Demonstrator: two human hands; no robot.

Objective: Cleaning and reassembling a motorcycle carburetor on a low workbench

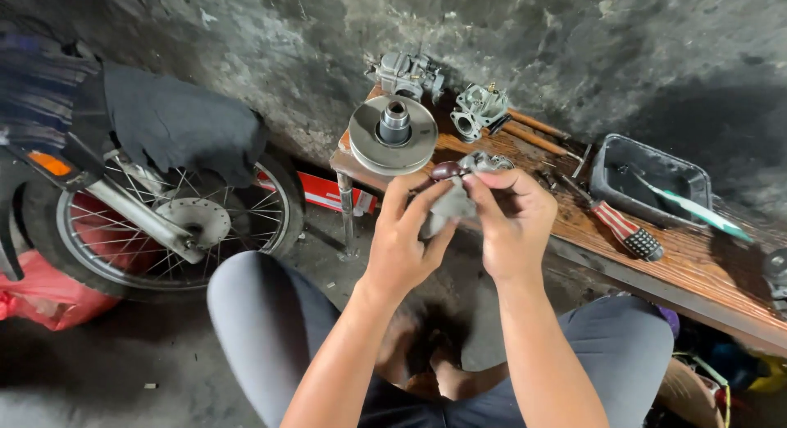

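Observation:
Both my hands are raised over my knees, holding one small grey metal engine part [456, 200] between them. My left hand [403, 239] grips its left side with thumb and fingers. My right hand [512, 223] closes over its right side, and a small dark reddish piece [447, 170] sits at my fingertips on top of the part. Just beyond my hands a round metal pulley disc [392, 135] with a raised hub lies on the near end of a low wooden bench [697, 260].
On the bench lie two carburettor-like metal parts [407, 73] [479, 108], a red-and-white handled screwdriver [620, 227], wooden-handled tools [533, 131] and a dark plastic tray [648, 178]. A motorcycle rear wheel [168, 223] with a black cloth [176, 120] over it stands left. A rough grey wall [574, 34] is behind.

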